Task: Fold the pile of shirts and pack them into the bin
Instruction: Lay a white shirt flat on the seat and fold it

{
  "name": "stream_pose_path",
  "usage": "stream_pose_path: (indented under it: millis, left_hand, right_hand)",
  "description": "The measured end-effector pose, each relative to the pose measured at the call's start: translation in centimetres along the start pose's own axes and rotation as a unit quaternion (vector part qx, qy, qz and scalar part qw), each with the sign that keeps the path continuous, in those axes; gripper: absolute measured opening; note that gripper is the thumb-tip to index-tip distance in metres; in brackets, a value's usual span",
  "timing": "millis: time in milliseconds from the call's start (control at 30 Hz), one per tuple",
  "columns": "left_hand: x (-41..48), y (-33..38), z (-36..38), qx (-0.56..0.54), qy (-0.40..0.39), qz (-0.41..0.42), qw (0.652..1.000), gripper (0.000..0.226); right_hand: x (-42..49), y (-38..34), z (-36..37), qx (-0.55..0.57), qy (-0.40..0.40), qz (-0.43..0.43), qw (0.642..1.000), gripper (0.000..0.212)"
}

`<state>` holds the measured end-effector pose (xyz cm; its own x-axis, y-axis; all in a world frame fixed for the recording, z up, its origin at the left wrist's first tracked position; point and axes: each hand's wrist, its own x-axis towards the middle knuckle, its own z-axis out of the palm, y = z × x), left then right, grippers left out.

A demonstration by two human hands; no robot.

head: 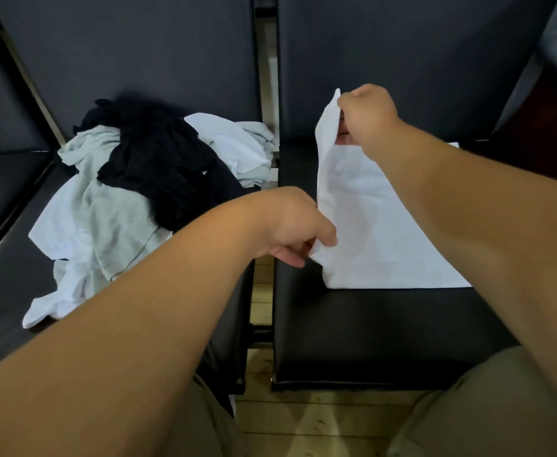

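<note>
On the right seat (369,338), our white shirt (369,225) lying flat, left edge raised, our left hand (290,225) pinching its near corner, our right hand (368,117) its far corner, bare cushion at the seat's front, shirt pile (138,192) left of the seat

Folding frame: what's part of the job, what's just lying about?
Job: white fabric shirt, its edge pinched by left hand and right hand; rumpled pile of grey, black and white shirts.
Lying about: black padded seats; pale wooden floor.
</note>
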<state>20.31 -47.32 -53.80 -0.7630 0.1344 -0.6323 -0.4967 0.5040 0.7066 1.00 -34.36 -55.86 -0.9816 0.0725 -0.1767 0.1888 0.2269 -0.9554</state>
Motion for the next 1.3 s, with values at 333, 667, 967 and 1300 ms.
stream_pose_path:
  millis: [333,667,967,1300]
  left_hand:
    - [4.2,3.4,7.2,0.031,-0.006,0.032,0.999,0.008]
    - [7.3,2.9,9.7,0.207,0.073,0.131,0.967,0.029]
    - [9.0,0.3,9.7,0.453,0.058,0.15,0.877,0.086]
    - [8.6,0.3,6.7,0.525,0.085,0.067,0.844,0.075]
  right_hand:
    - [4.1,4.8,-6.5,-0.076,0.006,0.036,0.996,0.01]
    - [5.0,8.2,-9.3,-0.226,-0.022,0.027,0.974,0.023]
    - [4.2,8.2,-11.1,-0.226,-0.003,0.015,0.974,0.026]
    - [2.6,8.9,-15.0,-0.307,0.028,0.024,0.951,0.024]
